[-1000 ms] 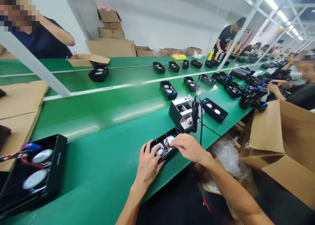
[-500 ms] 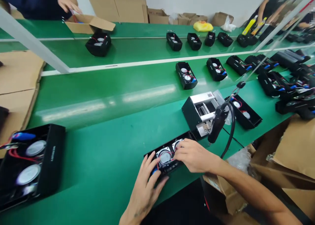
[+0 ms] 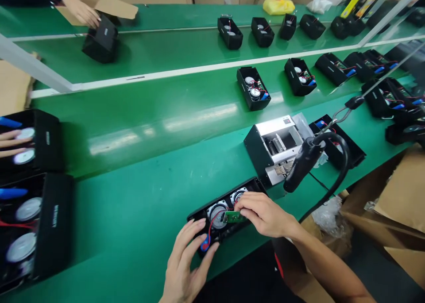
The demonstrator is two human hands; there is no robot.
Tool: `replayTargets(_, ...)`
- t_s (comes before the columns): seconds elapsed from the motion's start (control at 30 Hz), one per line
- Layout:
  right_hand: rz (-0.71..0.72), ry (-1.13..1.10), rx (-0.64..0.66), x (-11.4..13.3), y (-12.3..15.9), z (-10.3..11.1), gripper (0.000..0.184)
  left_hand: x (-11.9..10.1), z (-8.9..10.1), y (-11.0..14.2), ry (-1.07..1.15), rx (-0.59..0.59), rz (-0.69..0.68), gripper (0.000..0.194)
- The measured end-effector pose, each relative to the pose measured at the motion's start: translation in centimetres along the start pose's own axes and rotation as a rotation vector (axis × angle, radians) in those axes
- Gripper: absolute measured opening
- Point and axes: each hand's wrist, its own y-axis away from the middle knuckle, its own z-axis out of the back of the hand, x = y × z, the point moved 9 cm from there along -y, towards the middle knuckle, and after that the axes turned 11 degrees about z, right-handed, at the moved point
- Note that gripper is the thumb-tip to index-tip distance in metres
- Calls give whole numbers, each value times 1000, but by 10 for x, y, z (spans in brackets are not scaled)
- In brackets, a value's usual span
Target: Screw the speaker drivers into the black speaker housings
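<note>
In front of me a black speaker housing (image 3: 198,213) lies open-side up, holding two round speaker drivers (image 3: 217,218). My right hand (image 3: 267,212) pinches a small green circuit board (image 3: 232,217) by its right end, tilted above the drivers. A red wire runs down the left side of the housing, close to a blue battery (image 3: 205,243). My left hand (image 3: 186,263) grips the housing's left end, thumb on the near side and fingers over the rim beside the battery.
Beyond the housing stands a silver-and-black machine (image 3: 277,143), with a black electric screwdriver (image 3: 304,165) hanging before it. More black housings (image 3: 55,219) sit at left and along the green line (image 3: 149,113). A co-worker's hand (image 3: 81,11) touches a housing across the line. Cartons (image 3: 398,192) stand at right.
The green circuit board has come into view, lifted in my right fingers. My left hand stays at the housing's left end. Across the line, the co-worker's hand has moved onto a housing, which is now tipped.
</note>
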Motion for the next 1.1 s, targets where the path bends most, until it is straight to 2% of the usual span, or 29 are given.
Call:
replayTargets(0.13,7,-5,-14,1,-2,1,21,9,0,-6,-4,6,100,47)
replayTargets(0.27,54,-8,-43,4,-1,2,21,40,-4,2,-35,37,320,71)
replayTargets(0.4,94,-10,-93,6,3,4,21,67,-18,19,29,128,490,78)
replayTargets(0.53,137,15,-127,7,5,2,21,66,-20,26,56,114,490,73)
replayTargets(0.67,180,63,-133,10,7,0,21,42,-7,20,2,32,335,72)
replayTargets(0.77,208,89,-113,13,9,-3,21,24,-4,19,-61,46,208,63)
replayTargets(0.83,225,108,-113,15,10,-4,21,22,-5,19,-62,53,186,61)
replayTargets(0.9,238,123,-132,17,11,-4,21,32,-5,21,-35,43,263,68)
replayTargets(0.97,246,132,-152,18,12,-3,21,52,-10,24,12,61,412,79)
replayTargets(1.03,245,139,-179,18,12,-2,21,70,-18,29,67,121,535,84)
replayTargets(1.1,245,154,-196,18,11,-2,22,79,-25,33,103,182,579,83)
